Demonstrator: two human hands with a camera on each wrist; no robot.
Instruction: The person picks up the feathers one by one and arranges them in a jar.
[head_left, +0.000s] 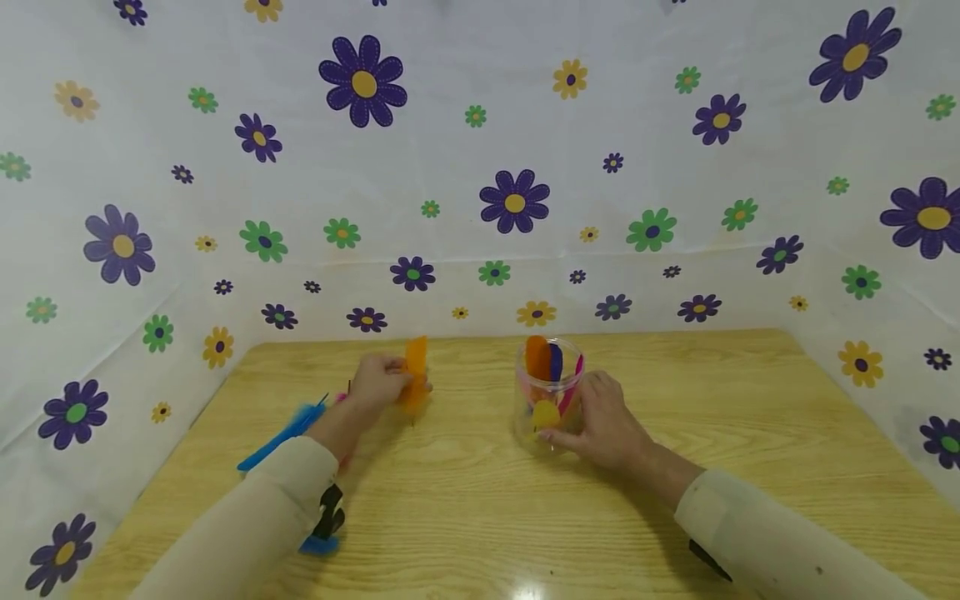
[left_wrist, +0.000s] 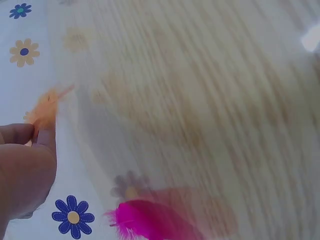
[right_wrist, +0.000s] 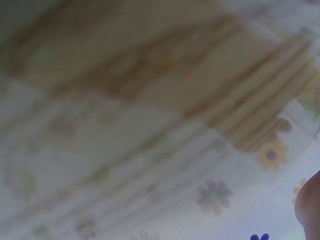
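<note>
My left hand point(head_left: 377, 384) pinches an orange feather point(head_left: 416, 371) above the table's left half. In the left wrist view the same feather point(left_wrist: 46, 111) sticks up from between thumb and fingers. On the right, my right hand point(head_left: 609, 421) grips the side of a clear plastic jar point(head_left: 523, 423) standing on the table. Feathers fill the jar: an orange one point(head_left: 537, 357), a dark blue one point(head_left: 556, 363), a yellow one point(head_left: 546, 414) and pink ones. The right wrist view catches only a sliver of that hand point(right_wrist: 310, 207).
On the wood-grain table point(head_left: 465, 508), a blue feather point(head_left: 283, 437) lies left of my left forearm. A pink feather point(left_wrist: 155, 220) is partly hidden by that arm in the head view. Another blue tip point(head_left: 320, 546) shows below the sleeve. A flower-printed cloth point(head_left: 450, 150) surrounds the table.
</note>
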